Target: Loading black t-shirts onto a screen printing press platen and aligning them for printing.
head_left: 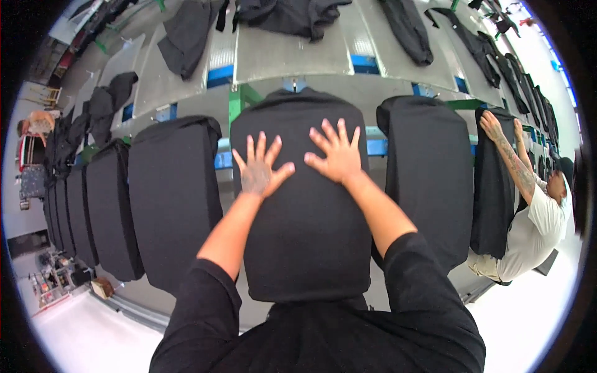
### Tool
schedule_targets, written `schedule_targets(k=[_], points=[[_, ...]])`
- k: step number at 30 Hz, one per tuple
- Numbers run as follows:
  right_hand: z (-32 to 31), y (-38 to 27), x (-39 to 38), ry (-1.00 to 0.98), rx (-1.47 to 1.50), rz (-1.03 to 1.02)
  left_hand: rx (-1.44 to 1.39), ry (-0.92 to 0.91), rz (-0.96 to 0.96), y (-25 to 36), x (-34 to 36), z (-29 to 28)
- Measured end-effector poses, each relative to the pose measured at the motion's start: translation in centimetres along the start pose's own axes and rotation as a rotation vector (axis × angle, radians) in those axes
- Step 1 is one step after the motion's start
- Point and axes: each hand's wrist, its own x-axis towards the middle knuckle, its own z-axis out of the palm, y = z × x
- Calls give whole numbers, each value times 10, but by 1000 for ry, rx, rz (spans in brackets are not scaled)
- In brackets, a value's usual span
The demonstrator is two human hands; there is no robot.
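Note:
Directly before me a black garment [305, 242] is stretched over a long flat board with a rounded far end. My left hand [256, 171] lies flat on its left upper part, fingers spread. On the right upper part rests my right hand [336, 152], palm down with the fingers apart. Both palms touch the cloth and hold nothing. The fabric looks mostly smooth, with some folds at the far end. The board underneath is hidden by the garment.
Similar boards covered in black cloth stand at left [171, 199] and right [429, 180]. Beyond runs a metal frame with blue parts [377, 147] and grey boards [292, 59] bearing loose black garments [292, 15]. At far right a co-worker [535, 217] handles another black garment [491, 186].

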Motion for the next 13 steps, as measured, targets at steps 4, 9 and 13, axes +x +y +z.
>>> schedule_targets(k=[4, 9, 13], points=[[-25, -54, -108, -89, 103, -156, -80, -5, 246, 36, -133, -6], [-50, -118, -271, -231, 208, -304, -71, -145, 321, 74, -325, 6], [-53, -126, -369, -312, 127, -452, 147, 210, 516, 50, -421, 86]])
